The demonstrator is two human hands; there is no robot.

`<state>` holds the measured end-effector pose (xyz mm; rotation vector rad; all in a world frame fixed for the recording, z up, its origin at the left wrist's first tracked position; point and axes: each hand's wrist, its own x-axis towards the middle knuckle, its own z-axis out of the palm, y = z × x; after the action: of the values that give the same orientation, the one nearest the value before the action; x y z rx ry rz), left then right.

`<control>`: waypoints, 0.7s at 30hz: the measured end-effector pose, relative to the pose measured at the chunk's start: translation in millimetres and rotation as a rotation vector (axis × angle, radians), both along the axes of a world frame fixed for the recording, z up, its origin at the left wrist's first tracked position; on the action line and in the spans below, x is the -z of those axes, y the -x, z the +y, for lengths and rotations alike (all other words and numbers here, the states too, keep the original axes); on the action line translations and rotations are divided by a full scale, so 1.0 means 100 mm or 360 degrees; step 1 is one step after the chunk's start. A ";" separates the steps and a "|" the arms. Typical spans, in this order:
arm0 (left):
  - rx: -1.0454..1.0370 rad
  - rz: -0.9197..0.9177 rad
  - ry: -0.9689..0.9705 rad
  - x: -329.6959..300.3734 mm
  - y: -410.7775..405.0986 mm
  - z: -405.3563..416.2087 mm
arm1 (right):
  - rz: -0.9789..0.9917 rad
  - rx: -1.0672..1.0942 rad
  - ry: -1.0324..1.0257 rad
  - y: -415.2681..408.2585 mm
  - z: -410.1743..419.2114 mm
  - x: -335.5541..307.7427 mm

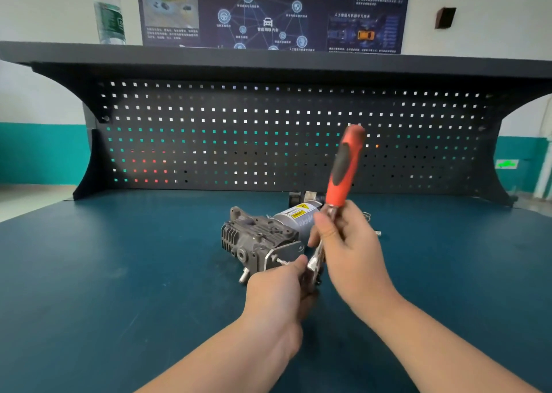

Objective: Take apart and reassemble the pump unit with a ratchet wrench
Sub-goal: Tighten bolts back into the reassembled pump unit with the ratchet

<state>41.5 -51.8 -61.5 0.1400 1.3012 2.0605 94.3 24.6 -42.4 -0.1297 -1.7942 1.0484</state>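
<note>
The right hand (346,243) is curled round the metal shank of the ratchet wrench (343,168), just below its orange-and-black grip, which sticks up toward twelve o'clock in front of the pegboard (268,135). The left hand (280,291), close beside it at about seven o'clock, has its fingers closed round the wrench's lower end; the head and any socket are hidden inside that grasp, so I cannot tell what it is adjusting there. The two hands sit almost together, both clamped on the tool and neither on the work. The pump unit (263,240) lies on its side on the blue bench top (119,273), just beyond the left hand at about eleven o'clock, its finned grey head pointing toward nine and its silver motor can with the yellow label running back toward one o'clock. A bolt or stud stands out of the bright end plate nearest the left fingers, and what seem to be small loose parts lie at three o'clock of the right hand, too small to name. My reading is that the job is at an early or middle stage, with the housing looking whole and the wrench not on a fastener. Open bench lies wide toward nine and three o'clock; the pegboard and the shelf (268,60) above it, carrying a water bottle (109,13), close the far side.
</note>
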 end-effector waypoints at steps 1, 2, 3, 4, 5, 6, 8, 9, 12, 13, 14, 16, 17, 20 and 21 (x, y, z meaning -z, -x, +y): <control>0.0013 -0.0002 -0.0005 0.00 0.00 0.00 | 0.0015 -0.0015 -0.0170 -0.02 -0.03 0.01; 0.0019 -0.0015 -0.0012 0.00 0.01 0.00 | 0.0022 -0.0004 -0.0227 -0.01 -0.04 0.03; 0.0009 -0.0031 -0.0019 -0.01 0.02 0.00 | 0.0014 0.0046 -0.0196 0.00 -0.03 0.04; -0.0006 -0.0041 -0.0022 -0.01 0.03 0.00 | -0.0017 0.0112 -0.0065 0.02 0.00 0.04; -0.0017 -0.0042 -0.0026 -0.02 0.03 0.00 | -0.0069 0.0163 0.0185 0.04 0.04 0.03; -0.0018 -0.0044 -0.0035 -0.02 0.02 0.00 | -0.0127 0.0173 0.0559 0.08 0.10 0.04; -0.0007 -0.0050 -0.0056 -0.01 0.01 0.01 | -0.0163 -0.0026 0.1385 0.13 0.17 0.06; -0.0009 -0.0050 -0.0058 0.00 0.01 0.01 | -0.0142 -0.0105 0.1607 0.15 0.19 0.08; -0.0063 -0.0020 -0.0056 0.01 0.02 0.02 | -0.0163 -0.0026 0.1194 0.16 0.17 0.11; -0.0088 0.0004 -0.0057 0.02 0.01 0.02 | -0.0145 0.0045 0.0831 0.13 0.14 0.08; -0.0111 0.0036 -0.0051 0.02 -0.01 0.02 | -0.0096 0.0087 0.0480 0.09 0.10 0.05; -0.0139 0.0100 -0.0062 0.02 -0.03 0.01 | 0.0004 0.0026 -0.0087 0.02 0.03 0.03; -0.0122 0.0122 -0.0072 0.02 -0.03 0.00 | 0.0014 0.0005 -0.0287 -0.01 -0.02 0.05; -0.0064 0.0123 -0.0079 0.02 -0.02 -0.02 | 0.0018 0.0050 -0.0426 0.00 -0.09 0.09; -0.0083 0.0103 -0.0079 0.01 -0.01 -0.02 | 0.0024 0.0080 -0.0320 0.02 -0.07 0.09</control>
<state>42.2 -53.8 -62.8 0.1982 1.3057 2.1494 92.5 17.6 -51.0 -0.0437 -1.8619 0.8265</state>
